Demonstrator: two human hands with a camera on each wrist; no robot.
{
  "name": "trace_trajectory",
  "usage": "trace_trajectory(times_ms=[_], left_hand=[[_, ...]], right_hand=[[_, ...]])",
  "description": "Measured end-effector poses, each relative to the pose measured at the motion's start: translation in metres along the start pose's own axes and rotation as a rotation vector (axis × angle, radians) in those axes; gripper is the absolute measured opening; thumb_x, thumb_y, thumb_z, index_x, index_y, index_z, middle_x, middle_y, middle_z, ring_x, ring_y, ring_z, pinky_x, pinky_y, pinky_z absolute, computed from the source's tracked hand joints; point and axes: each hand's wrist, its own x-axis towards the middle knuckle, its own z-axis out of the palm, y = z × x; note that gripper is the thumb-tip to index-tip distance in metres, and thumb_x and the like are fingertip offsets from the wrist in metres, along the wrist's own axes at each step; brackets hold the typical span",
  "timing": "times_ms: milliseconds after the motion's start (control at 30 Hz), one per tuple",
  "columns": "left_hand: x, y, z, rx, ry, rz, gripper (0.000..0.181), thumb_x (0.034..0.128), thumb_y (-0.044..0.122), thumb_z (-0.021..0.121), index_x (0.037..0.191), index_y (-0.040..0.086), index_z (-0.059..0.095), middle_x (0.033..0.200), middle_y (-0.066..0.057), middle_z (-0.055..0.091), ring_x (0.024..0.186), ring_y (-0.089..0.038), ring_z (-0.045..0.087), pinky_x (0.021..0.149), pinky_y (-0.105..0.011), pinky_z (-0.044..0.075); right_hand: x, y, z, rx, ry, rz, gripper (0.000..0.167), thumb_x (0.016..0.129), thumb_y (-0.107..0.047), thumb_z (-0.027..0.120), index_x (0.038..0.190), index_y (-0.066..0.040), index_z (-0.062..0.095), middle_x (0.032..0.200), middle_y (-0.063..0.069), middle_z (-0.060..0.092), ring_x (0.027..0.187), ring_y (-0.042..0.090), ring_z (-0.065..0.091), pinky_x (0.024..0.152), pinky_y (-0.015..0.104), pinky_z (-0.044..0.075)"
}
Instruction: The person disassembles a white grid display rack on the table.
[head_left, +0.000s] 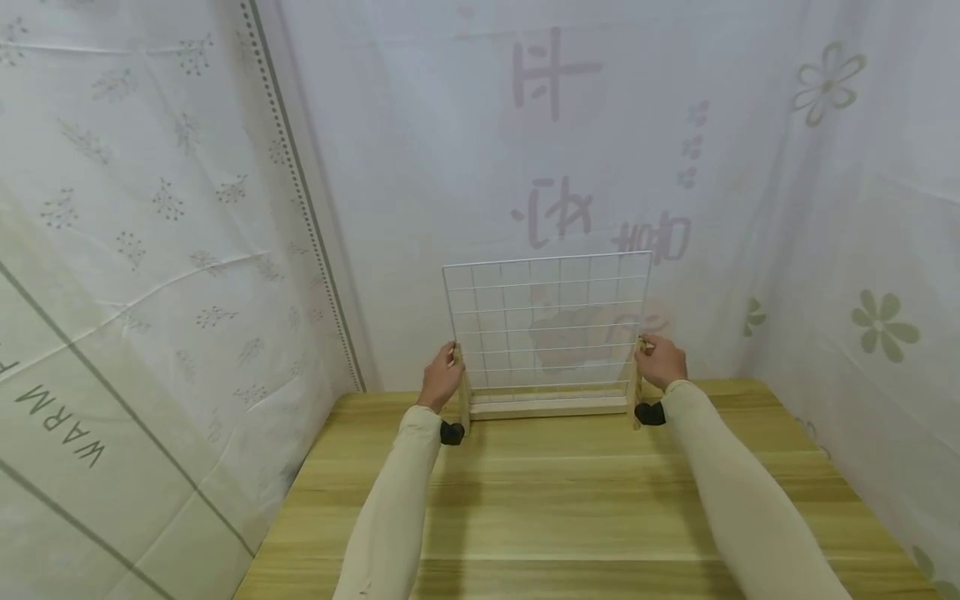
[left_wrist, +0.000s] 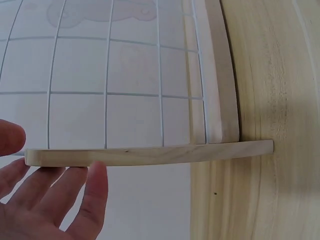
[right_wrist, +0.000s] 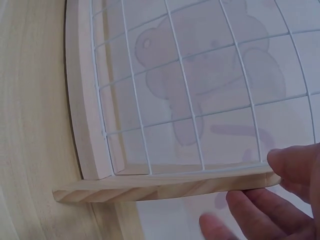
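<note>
A white wire grid panel stands upright in a wooden stand with a crossbar along its bottom and a post at each side. My left hand holds the top of the left wooden post, its fingers against the outer face and the thumb near the top end. At the other side, my right hand pinches the top of the right wooden post between thumb and fingers. In both wrist views the grid's edge lies along the inner side of the post.
The stand is on a wood-grain table, towards its back edge. Printed white curtains hang behind and at both sides. A black wrist strap piece shows under each forearm, close to the posts.
</note>
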Motion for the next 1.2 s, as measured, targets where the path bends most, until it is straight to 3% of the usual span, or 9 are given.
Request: trace_trajectory(times_ms=[67, 167, 300, 433, 500, 567, 667, 933, 1200], left_hand=[[-0.003, -0.002, -0.002, 0.033, 0.036, 0.011, 0.055, 0.1027, 0.018, 0.047, 0.156, 0.011, 0.036, 0.151, -0.023, 0.049, 0.137, -0.042, 0.050, 0.108, -0.056, 0.047], [-0.005, -0.007, -0.005, 0.091, 0.089, 0.045, 0.049, 0.1028, 0.021, 0.050, 0.150, 0.009, 0.047, 0.139, -0.023, 0.060, 0.120, -0.041, 0.062, 0.098, -0.054, 0.053], [-0.008, -0.014, -0.010, 0.132, 0.125, 0.097, 0.044, 0.1030, 0.022, 0.055, 0.144, 0.006, 0.055, 0.128, -0.023, 0.065, 0.103, -0.040, 0.067, 0.087, -0.052, 0.057], [-0.014, -0.018, -0.016, 0.136, 0.128, 0.121, 0.042, 0.1012, 0.021, 0.060, 0.139, 0.004, 0.059, 0.123, -0.024, 0.066, 0.101, -0.040, 0.067, 0.084, -0.051, 0.058], [-0.019, -0.019, -0.019, 0.125, 0.126, 0.121, 0.041, 0.1001, 0.020, 0.062, 0.138, 0.005, 0.061, 0.121, -0.024, 0.067, 0.101, -0.040, 0.068, 0.083, -0.050, 0.059], [-0.022, -0.020, -0.021, 0.121, 0.124, 0.126, 0.039, 0.0996, 0.020, 0.063, 0.136, 0.005, 0.062, 0.119, -0.024, 0.067, 0.099, -0.039, 0.068, 0.080, -0.048, 0.060], [-0.027, -0.020, -0.023, 0.107, 0.120, 0.124, 0.038, 0.0990, 0.021, 0.065, 0.134, 0.007, 0.064, 0.117, -0.022, 0.067, 0.097, -0.037, 0.068, 0.078, -0.046, 0.060], [-0.041, -0.023, -0.025, 0.039, 0.109, 0.105, 0.037, 0.0970, 0.022, 0.069, 0.131, 0.009, 0.065, 0.117, -0.021, 0.067, 0.098, -0.036, 0.067, 0.077, -0.042, 0.060], [-0.054, -0.028, -0.028, -0.005, 0.111, 0.122, 0.036, 0.0945, 0.022, 0.072, 0.128, 0.010, 0.067, 0.115, -0.021, 0.068, 0.094, -0.033, 0.068, 0.075, -0.039, 0.060]], right_hand=[[-0.001, 0.000, 0.000, 0.024, -0.004, 0.004, 0.054, 0.103, -0.016, 0.046, 0.152, 0.004, 0.036, 0.139, 0.032, 0.055, 0.125, 0.049, 0.056, 0.095, 0.054, 0.055], [-0.002, 0.001, 0.000, 0.041, -0.011, 0.002, 0.056, 0.102, -0.015, 0.046, 0.153, 0.003, 0.035, 0.140, 0.032, 0.054, 0.127, 0.048, 0.055, 0.093, 0.052, 0.056], [0.000, 0.004, 0.000, 0.052, -0.033, -0.014, 0.059, 0.100, -0.012, 0.047, 0.155, 0.001, 0.033, 0.142, 0.031, 0.053, 0.126, 0.049, 0.055, 0.075, 0.035, 0.057], [0.001, 0.006, 0.002, 0.078, -0.076, -0.022, 0.063, 0.100, -0.010, 0.049, 0.158, -0.003, 0.026, 0.147, 0.032, 0.048, 0.127, 0.049, 0.054, 0.064, 0.025, 0.049], [0.001, 0.006, 0.003, 0.084, -0.097, -0.025, 0.064, 0.101, -0.009, 0.049, 0.159, -0.004, 0.023, 0.149, 0.032, 0.044, 0.130, 0.048, 0.053, 0.072, 0.031, 0.056], [0.000, 0.006, 0.004, 0.090, -0.114, -0.026, 0.065, 0.101, -0.009, 0.048, 0.160, -0.004, 0.020, 0.152, 0.032, 0.040, 0.133, 0.048, 0.050, 0.088, 0.043, 0.059], [-0.001, 0.006, 0.005, 0.111, -0.130, -0.032, 0.067, 0.102, -0.009, 0.048, 0.161, -0.005, 0.016, 0.155, 0.033, 0.035, 0.138, 0.047, 0.045, 0.108, 0.056, 0.048], [0.001, 0.010, 0.011, 0.162, -0.146, -0.051, 0.072, 0.102, -0.007, 0.051, 0.161, -0.006, 0.011, 0.158, 0.033, 0.030, 0.142, 0.048, 0.040, 0.110, 0.057, 0.045], [0.001, 0.012, 0.016, 0.213, -0.165, -0.076, 0.076, 0.100, -0.007, 0.053, 0.161, -0.004, 0.008, 0.162, 0.030, 0.021, 0.145, 0.049, 0.034, 0.113, 0.057, 0.042]])
